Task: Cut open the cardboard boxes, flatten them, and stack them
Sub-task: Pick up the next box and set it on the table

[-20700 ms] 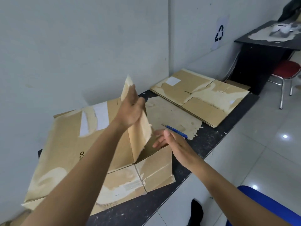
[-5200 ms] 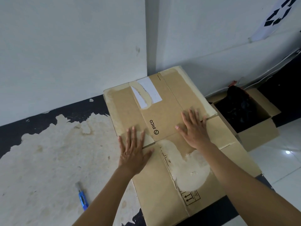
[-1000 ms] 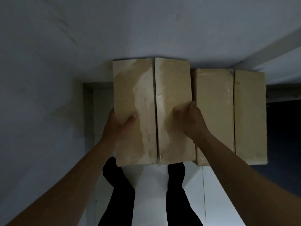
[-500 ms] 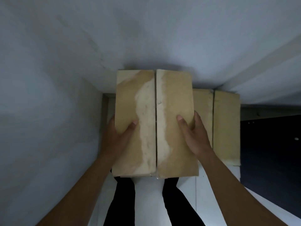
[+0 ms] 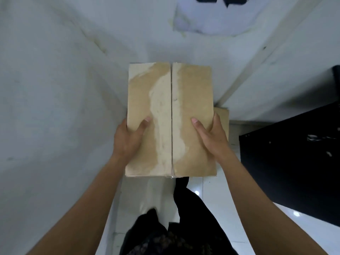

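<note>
The wall closes us in on the left and ahead, close behind the box that fills the gap between our left hand and right hand. A black desk blocks the right. A second box stands just beyond our right hand; bare floor lies open between desk and legs.
</note>
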